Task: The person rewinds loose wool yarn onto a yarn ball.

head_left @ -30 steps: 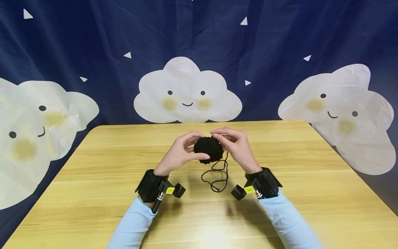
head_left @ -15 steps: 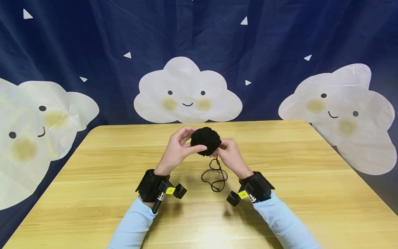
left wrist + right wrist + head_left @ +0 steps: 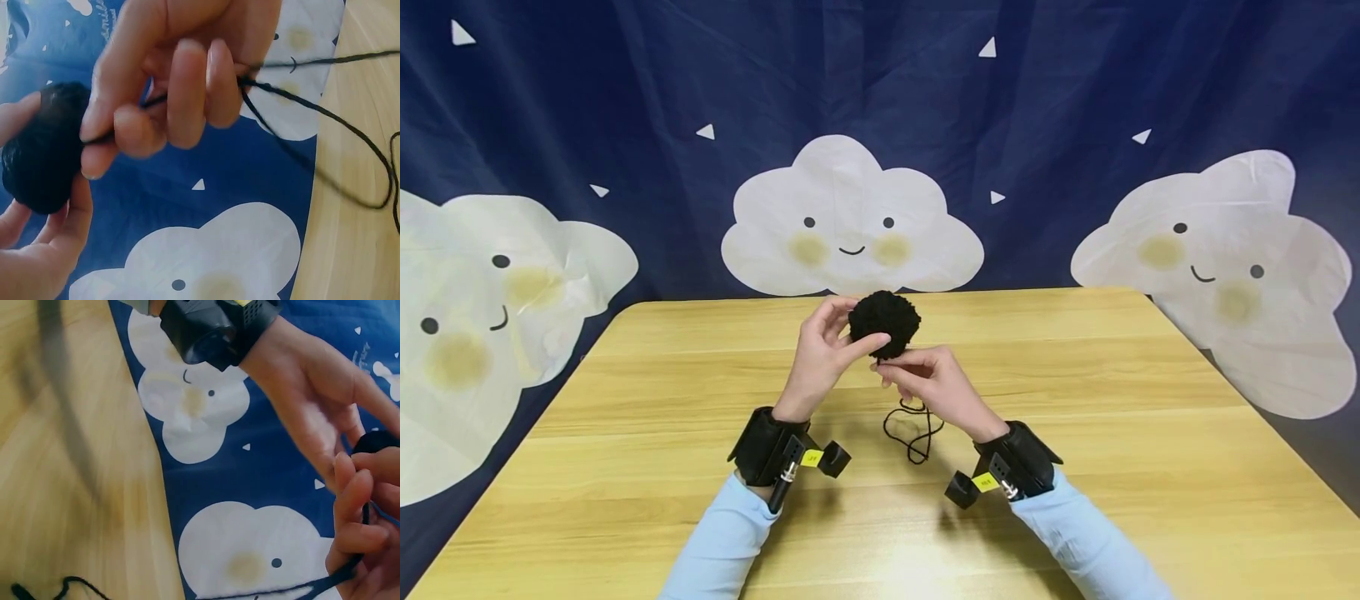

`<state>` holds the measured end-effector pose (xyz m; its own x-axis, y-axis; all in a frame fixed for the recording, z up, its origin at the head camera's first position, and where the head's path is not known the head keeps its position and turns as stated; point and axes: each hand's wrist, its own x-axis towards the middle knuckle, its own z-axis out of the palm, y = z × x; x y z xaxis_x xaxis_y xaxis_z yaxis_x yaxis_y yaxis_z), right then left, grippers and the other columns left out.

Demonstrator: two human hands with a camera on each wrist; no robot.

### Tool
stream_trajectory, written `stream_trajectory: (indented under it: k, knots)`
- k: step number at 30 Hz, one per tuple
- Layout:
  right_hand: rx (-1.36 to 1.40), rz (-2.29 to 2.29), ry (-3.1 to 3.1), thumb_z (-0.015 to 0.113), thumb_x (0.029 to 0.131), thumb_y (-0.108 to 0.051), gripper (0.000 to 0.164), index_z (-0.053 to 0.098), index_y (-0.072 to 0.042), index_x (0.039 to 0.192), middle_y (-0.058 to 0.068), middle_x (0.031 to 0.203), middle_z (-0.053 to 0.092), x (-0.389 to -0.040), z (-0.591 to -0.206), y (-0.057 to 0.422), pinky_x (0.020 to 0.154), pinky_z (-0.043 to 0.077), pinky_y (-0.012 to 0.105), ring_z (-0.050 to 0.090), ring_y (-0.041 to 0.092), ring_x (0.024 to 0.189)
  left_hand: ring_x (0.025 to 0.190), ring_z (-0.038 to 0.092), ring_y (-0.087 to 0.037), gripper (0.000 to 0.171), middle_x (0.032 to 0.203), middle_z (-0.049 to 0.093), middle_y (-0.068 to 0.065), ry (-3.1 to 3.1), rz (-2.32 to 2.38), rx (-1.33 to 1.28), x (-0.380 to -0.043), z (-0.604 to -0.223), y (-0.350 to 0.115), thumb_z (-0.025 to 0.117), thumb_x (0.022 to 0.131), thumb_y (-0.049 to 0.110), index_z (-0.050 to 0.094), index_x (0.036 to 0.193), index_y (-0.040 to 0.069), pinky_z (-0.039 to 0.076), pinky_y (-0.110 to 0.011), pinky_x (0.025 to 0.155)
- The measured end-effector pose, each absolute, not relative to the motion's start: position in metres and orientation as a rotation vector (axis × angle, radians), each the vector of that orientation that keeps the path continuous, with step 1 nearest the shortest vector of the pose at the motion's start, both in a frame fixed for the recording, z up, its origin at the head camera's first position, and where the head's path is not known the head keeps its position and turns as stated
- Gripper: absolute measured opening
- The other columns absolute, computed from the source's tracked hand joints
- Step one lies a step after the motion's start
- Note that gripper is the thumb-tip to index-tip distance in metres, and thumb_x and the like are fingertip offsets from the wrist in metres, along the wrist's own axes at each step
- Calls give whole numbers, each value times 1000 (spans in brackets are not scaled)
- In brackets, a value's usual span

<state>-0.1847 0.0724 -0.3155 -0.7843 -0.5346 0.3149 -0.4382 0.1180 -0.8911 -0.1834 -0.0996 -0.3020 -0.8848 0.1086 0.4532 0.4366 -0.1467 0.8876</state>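
Note:
A ball of black yarn is held up over the table by my left hand, its thumb across the front and its fingers behind. Just below and to the right of the ball, my right hand pinches the yarn strand coming off it. In the left wrist view, that strand runs from the yarn ball through the curled fingers of the right hand. Beyond them it hangs in loose loops. The lower end of the yarn tail lies in loops on the wood.
The wooden table spreads beneath both hands. Behind its far edge hangs a dark blue curtain with white clouds and triangles. Each wrist carries a black strap with a small camera, such as the left wrist camera.
The yarn ball has moved up and left with my left hand. My right hand has shifted from the ball's upper right to below it, drawing along the strand.

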Motion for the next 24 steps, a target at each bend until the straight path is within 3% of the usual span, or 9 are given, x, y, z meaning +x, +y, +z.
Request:
stream_trajectory:
  k: [7,12,17,24]
  knots:
    - [-1059,-1663,2352,57,88,-14,16,68,-4,95,3,70,59,-180,-300,79,44,41,22,44,11,48,116,45,-20,36,115,51,-12,-2033,-2078,-470,-182,-299,-99,66,77,0,43,104,-2,41,-38,93]
    - [-1132,-1731,2426,58,86,-10,14,68,-3,93,4,67,59,-180,-287,86,40,32,21,42,10,46,109,50,-25,47,114,53,-15,-2050,-2060,-666,-194,-318,-103,68,79,15,41,115,3,46,-38,88]
    - [-1120,-1912,2405,55,88,-5,17,65,2,100,9,78,65,-185,-282,93,38,30,22,49,14,51,110,51,-22,56,118,53,-11,-2068,-2017,-859,-200,-324,-104,65,81,24,40,130,13,47,-33,85]
    - [-1094,-2088,2359,56,86,-1,17,63,7,98,-2,75,64,-189,-281,96,44,40,23,46,19,48,105,54,-25,50,116,55,-15,-2223,-2056,-737,-182,-299,-99,70,75,1,46,119,1,51,-33,81]
